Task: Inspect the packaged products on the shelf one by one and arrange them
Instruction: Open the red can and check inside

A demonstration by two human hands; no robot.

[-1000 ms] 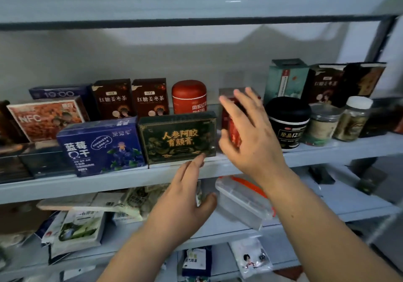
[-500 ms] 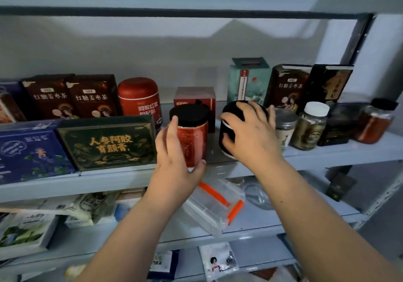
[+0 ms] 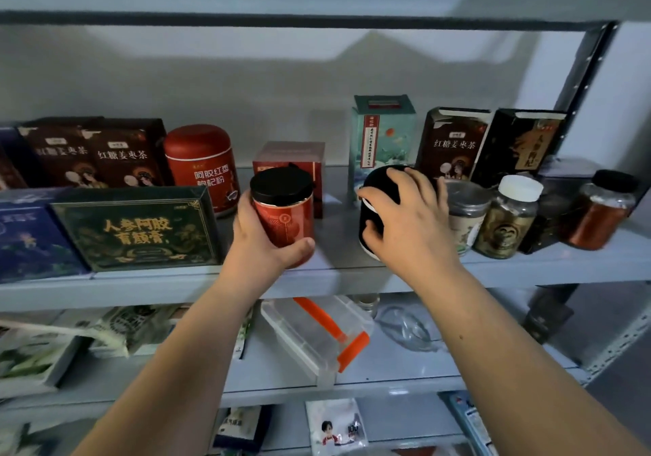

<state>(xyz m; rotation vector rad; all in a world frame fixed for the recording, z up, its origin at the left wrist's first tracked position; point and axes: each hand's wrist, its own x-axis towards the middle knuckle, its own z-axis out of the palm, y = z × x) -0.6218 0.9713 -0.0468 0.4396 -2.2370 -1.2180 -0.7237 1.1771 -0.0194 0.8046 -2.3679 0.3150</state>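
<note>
Right of the green gift box (image 3: 137,230), the left hand (image 3: 259,247) grips the black-lidded red jar (image 3: 285,217) and the right hand (image 3: 410,225) clasps the black jar (image 3: 373,191); inspecting them likely calls for lifting and turning.

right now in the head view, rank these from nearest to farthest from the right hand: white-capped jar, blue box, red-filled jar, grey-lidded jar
1. grey-lidded jar, just right of the right hand, which grips the black jar.
2. white-capped jar, next along to the right.
3. red-filled jar, farthest right of the jars.
4. blue box, at the far left edge of the view.
</note>
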